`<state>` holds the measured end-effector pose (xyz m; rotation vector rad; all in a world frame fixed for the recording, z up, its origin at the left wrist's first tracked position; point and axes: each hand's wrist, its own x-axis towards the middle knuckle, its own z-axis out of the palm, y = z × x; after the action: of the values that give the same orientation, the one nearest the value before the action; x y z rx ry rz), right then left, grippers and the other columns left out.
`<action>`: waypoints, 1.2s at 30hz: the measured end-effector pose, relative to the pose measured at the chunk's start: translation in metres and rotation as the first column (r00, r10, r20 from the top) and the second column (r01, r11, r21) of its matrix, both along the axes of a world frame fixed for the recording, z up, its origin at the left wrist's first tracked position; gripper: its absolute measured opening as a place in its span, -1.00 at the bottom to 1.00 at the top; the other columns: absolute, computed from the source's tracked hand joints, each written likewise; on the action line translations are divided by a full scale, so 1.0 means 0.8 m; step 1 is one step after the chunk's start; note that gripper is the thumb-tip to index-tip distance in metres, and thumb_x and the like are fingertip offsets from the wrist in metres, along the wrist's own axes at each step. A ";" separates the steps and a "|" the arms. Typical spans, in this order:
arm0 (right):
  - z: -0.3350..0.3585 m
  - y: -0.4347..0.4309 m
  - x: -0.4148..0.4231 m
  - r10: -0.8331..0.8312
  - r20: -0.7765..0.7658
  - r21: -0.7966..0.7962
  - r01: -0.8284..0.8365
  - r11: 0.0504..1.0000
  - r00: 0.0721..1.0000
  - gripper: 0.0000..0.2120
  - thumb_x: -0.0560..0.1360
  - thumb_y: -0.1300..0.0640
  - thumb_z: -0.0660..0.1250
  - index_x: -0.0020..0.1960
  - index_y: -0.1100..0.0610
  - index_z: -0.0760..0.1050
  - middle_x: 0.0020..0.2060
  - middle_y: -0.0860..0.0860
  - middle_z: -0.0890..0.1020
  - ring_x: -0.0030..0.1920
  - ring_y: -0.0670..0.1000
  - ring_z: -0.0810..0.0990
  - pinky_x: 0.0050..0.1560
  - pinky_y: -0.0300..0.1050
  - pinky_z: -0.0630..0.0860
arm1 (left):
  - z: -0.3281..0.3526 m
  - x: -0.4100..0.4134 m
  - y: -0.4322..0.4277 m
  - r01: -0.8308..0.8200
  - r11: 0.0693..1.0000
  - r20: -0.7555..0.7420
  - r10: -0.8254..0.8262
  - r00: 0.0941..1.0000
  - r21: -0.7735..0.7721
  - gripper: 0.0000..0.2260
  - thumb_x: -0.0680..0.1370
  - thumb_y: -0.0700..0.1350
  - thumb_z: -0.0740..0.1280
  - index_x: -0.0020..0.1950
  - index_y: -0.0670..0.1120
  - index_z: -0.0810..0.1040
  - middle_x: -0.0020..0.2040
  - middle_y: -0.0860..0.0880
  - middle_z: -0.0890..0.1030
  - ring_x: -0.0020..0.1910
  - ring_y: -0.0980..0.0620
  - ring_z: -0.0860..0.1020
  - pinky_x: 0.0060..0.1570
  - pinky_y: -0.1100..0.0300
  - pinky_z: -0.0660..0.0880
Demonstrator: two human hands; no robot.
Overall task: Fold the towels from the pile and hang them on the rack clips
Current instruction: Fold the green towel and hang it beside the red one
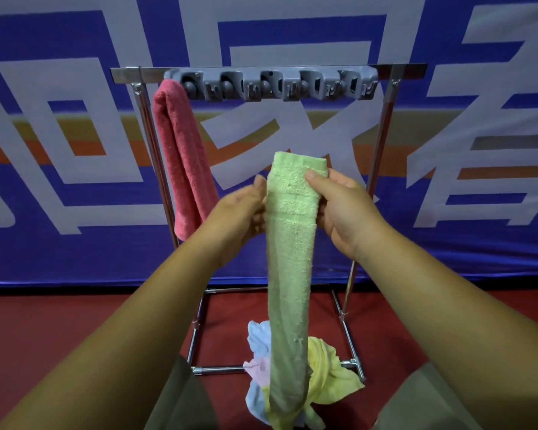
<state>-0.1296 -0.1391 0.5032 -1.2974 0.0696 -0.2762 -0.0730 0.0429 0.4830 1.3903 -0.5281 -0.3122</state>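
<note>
Green towel point(292, 243), pinched by both hands' fingers point(312, 176)

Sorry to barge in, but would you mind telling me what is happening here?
A person is hanging towels on a metal rack. Both hands, left hand and right hand, grip the top of a folded green towel, held up below the grey clip strip. A pink towel already hangs at the strip's left end; the other clips look empty. A pile of towels waits on the floor at the rack's foot.
</note>
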 end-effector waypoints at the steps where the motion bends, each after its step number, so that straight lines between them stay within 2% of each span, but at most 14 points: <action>1: -0.001 0.000 0.001 -0.014 -0.015 0.023 0.014 1.000 1.000 -0.78 0.75 0.14 0.32 0.30 0.15 0.67 0.13 0.15 0.80 0.17 0.20 0.79 0.30 0.27 0.68 | -0.014 0.000 0.000 0.049 0.998 -0.001 -0.049 0.999 0.050 -0.49 0.61 0.30 0.28 0.18 -0.14 0.65 -0.13 0.03 0.73 -0.15 0.06 0.68 -0.04 0.17 0.60; 3: -0.004 -0.001 0.004 -0.040 -0.045 0.072 0.043 0.996 0.998 -0.78 0.74 0.14 0.33 0.31 0.18 0.67 0.13 0.18 0.80 0.18 0.23 0.79 0.33 0.35 0.64 | -0.042 -0.002 0.002 0.125 0.982 -0.019 -0.124 0.992 0.144 -0.42 0.56 0.36 0.41 0.25 -0.12 0.67 0.14 -0.12 0.77 0.12 -0.08 0.74 0.11 0.09 0.64; 5: -0.007 -0.002 0.006 -0.055 -0.074 0.136 0.065 0.989 0.996 -0.76 0.73 0.14 0.34 0.33 0.21 0.65 0.14 0.20 0.79 0.17 0.24 0.79 0.32 0.37 0.64 | -0.061 -0.008 0.003 0.179 0.957 -0.047 -0.173 0.984 0.226 -0.47 0.54 0.29 0.49 0.26 -0.12 0.68 0.19 -0.12 0.76 0.18 -0.09 0.73 0.16 0.06 0.64; 11: -0.021 -0.009 0.018 -0.055 -0.230 0.266 0.117 0.957 0.972 -0.72 0.71 0.10 0.36 0.31 0.26 0.65 0.12 0.23 0.79 0.16 0.26 0.79 0.25 0.29 0.69 | -0.103 -0.017 -0.001 0.211 0.938 -0.110 -0.187 0.976 0.275 -0.68 0.58 0.09 0.51 0.21 -0.10 0.74 0.18 -0.11 0.77 0.19 -0.09 0.73 0.24 0.02 0.62; 16: -0.065 -0.021 0.039 -0.106 -0.301 0.358 0.216 0.908 0.948 -0.70 0.70 0.17 0.36 0.38 0.29 0.61 0.31 0.27 0.71 0.35 0.27 0.69 0.46 0.31 0.56 | -0.135 -0.016 0.002 0.223 0.948 -0.210 -0.176 0.962 0.226 -0.54 0.48 0.24 0.54 0.15 -0.12 0.77 0.16 -0.26 0.75 0.14 -0.23 0.71 0.29 -0.23 0.58; 18: -0.087 -0.024 0.041 -0.122 -0.342 0.355 0.249 0.901 0.932 -0.69 0.72 0.17 0.32 0.39 0.28 0.61 0.31 0.22 0.72 0.35 0.23 0.70 0.46 0.28 0.57 | -0.143 -0.016 0.001 0.222 0.956 -0.278 -0.164 0.947 0.193 -0.58 0.54 0.20 0.51 0.16 -0.14 0.75 0.15 -0.26 0.75 0.10 -0.19 0.73 0.20 -0.15 0.65; 21: -0.137 -0.021 0.038 -0.060 -0.506 0.291 0.236 0.927 0.861 -0.50 0.77 -0.10 0.20 0.43 0.26 0.62 0.29 0.20 0.72 0.41 0.24 0.64 0.53 0.25 0.49 | -0.148 -0.018 -0.007 0.235 0.966 -0.393 -0.174 0.903 0.111 -0.65 0.60 0.10 0.47 0.13 -0.18 0.74 0.08 -0.23 0.76 -0.04 -0.10 0.76 -0.01 0.06 0.69; 24: -0.200 -0.012 0.029 0.063 -0.669 0.310 0.201 0.929 0.741 -0.24 0.71 -0.38 0.07 0.54 0.20 0.56 0.52 0.25 0.53 0.59 0.27 0.45 0.49 0.21 0.52 | -0.155 -0.009 -0.018 0.157 0.987 -0.509 -0.116 0.853 0.039 -0.53 0.61 0.12 0.40 0.26 -0.27 0.69 0.15 -0.29 0.74 0.01 -0.14 0.75 0.09 0.01 0.69; 25: -0.220 -0.007 0.024 0.080 -0.707 0.304 0.200 0.931 0.703 -0.25 0.71 -0.39 0.06 0.45 0.18 0.64 0.46 0.25 0.59 0.51 0.25 0.56 0.29 0.13 0.62 | -0.160 -0.002 -0.019 0.140 0.990 -0.554 -0.104 0.826 0.024 -0.51 0.65 0.12 0.38 0.32 -0.28 0.67 0.20 -0.31 0.72 0.06 -0.16 0.74 0.15 -0.01 0.68; 26: -0.233 -0.001 0.020 0.084 -0.729 0.292 0.197 0.936 0.679 -0.27 0.72 -0.39 0.04 0.22 0.18 0.72 0.22 0.24 0.75 0.23 0.23 0.77 0.06 0.07 0.62 | -0.165 0.007 -0.019 0.128 0.992 -0.600 -0.100 0.794 0.003 -0.51 0.68 0.11 0.35 0.36 -0.29 0.64 0.24 -0.31 0.70 0.09 -0.16 0.74 0.18 -0.03 0.67; 28: -0.249 0.013 0.018 0.123 -0.747 0.292 0.157 0.944 0.653 -0.21 0.73 -0.41 -0.03 -0.06 0.20 0.67 -0.22 0.16 0.73 -0.34 0.12 0.68 -0.14 -0.02 0.52 | -0.176 0.025 -0.015 0.083 0.995 -0.692 -0.098 0.715 -0.055 -0.54 0.72 0.04 0.31 0.46 -0.29 0.57 0.32 -0.29 0.67 0.10 -0.13 0.73 0.20 -0.03 0.65; 30: -0.252 0.026 0.020 0.118 -0.724 0.252 0.102 0.962 0.679 -0.22 0.73 -0.41 -0.02 0.18 0.21 0.68 -0.02 0.17 0.76 -0.19 0.15 0.71 -0.02 0.03 0.62 | -0.181 0.040 -0.007 0.001 0.993 -0.755 -0.088 0.650 -0.115 -0.57 0.74 -0.07 0.29 0.52 -0.31 0.49 0.31 -0.26 0.68 0.09 -0.11 0.72 0.14 -0.05 0.66; 33: -0.255 0.035 0.025 0.104 -0.679 0.211 0.058 0.976 0.727 -0.27 0.74 -0.36 0.07 0.30 0.24 0.68 0.13 0.21 0.79 0.15 0.24 0.79 0.18 0.13 0.70 | -0.184 0.058 0.007 -0.099 0.973 -0.800 -0.113 0.589 -0.211 -0.74 0.72 -0.22 0.23 0.31 -0.35 0.54 0.05 -0.24 0.68 -0.05 -0.11 0.73 -0.08 0.02 0.75; 36: -0.252 0.028 0.022 0.175 -0.623 0.205 -0.056 0.977 0.762 -0.31 0.71 -0.36 0.16 0.30 0.23 0.71 0.10 0.19 0.80 0.11 0.17 0.79 0.19 0.07 0.67 | -0.185 0.064 0.017 -0.173 0.929 -0.831 -0.196 0.520 -0.328 -0.81 0.67 -0.31 0.18 0.03 -0.39 0.54 -0.05 -0.24 0.59 -0.04 -0.15 0.67 0.02 -0.05 0.73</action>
<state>-0.1120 -0.1169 0.3017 -1.1627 0.5854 0.2928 -0.0215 0.0563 0.3350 0.6922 0.2532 -0.8189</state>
